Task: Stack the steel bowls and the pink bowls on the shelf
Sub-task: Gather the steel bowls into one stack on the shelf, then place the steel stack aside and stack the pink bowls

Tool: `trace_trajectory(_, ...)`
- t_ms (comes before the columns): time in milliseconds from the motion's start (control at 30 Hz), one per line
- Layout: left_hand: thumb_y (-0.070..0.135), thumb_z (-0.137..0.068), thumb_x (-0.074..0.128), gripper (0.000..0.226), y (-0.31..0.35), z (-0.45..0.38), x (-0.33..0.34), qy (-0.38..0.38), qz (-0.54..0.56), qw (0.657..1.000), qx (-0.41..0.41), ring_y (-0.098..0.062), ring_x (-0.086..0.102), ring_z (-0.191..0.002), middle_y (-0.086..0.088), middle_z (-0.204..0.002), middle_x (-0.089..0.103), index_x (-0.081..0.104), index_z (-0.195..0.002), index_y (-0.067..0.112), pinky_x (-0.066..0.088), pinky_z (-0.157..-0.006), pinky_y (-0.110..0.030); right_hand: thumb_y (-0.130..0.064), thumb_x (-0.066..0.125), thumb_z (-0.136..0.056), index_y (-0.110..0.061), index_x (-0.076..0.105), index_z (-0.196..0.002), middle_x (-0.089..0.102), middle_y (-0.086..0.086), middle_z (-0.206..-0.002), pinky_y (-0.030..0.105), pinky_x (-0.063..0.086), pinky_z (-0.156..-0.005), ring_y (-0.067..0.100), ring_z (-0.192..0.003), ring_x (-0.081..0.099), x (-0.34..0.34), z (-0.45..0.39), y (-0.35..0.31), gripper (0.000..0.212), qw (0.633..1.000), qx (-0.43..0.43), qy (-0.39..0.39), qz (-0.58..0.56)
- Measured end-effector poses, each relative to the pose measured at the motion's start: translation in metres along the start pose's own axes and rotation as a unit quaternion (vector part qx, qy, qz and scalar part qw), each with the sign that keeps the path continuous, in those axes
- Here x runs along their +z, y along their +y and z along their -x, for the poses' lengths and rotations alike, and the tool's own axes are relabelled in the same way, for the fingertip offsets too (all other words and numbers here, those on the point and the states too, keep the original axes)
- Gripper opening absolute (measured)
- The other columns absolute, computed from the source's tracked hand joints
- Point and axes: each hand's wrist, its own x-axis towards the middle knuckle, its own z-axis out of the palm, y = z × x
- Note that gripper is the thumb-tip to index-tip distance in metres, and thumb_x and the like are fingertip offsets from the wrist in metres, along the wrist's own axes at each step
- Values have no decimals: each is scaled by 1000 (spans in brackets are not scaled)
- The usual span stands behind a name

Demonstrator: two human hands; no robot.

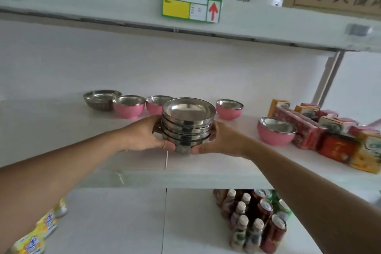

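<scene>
A steel stack [188, 125] of nested bowls sits between the two hands over the middle of the white shelf [144, 177], its base at or just above the shelf surface; contact cannot be told. The left hand [144, 134] grasps the stack's left side, fingers curled behind it and thumb at the lower front. The right hand [221, 140] grasps the right side the same way. Behind the stack, a lone steel bowl [101, 99] stands far left, with two pink bowls [128, 106] [155, 104] beside it; the second is partly hidden by the stack. Another pink bowl [229, 108] stands just right of the stack, and a fourth [276, 131] lies nearer the front, touching the red boxes [309, 130]. Bottles [253, 222] fill the shelf below.
</scene>
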Motion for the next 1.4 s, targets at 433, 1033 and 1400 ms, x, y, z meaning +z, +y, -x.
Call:
trace_trajectory(433, 77, -67, 89, 87, 2, 5, 24, 26, -89, 991, -92, 0, 70, -116, 16, -129, 74, 65, -141, 38, 58, -107, -27, -51, 90, -84, -22, 66, -130, 75, -4, -119, 38, 62, -99, 14, -108, 72, -23, 20, 38, 60, 996, 52, -5, 69)
trace_trajectory(1033, 72, -99, 44, 64, -79, 243, -146, 192, -188, 944, -193, -11, 44, -48, 3, -60, 50, 53, -70, 15, 38, -60, -33, -59, 60, -103, -23, 78, -96, 82, -4, -79, 30, 62, -58, 14, -62, 77, 148, -19, -164, 41, 993, 41, 7, 109)
trace_trajectory(1400, 82, -95, 38, 79, -117, 254, -185, 187, -179, 936, -237, -31, 80, -91, -15, -107, 82, 78, -105, 14, 60, -85, -43, -56, 58, -104, -23, 76, -94, 81, -12, -72, 28, 62, -53, 10, -55, 75, 172, -99, -155, 39, 991, 66, 39, 108)
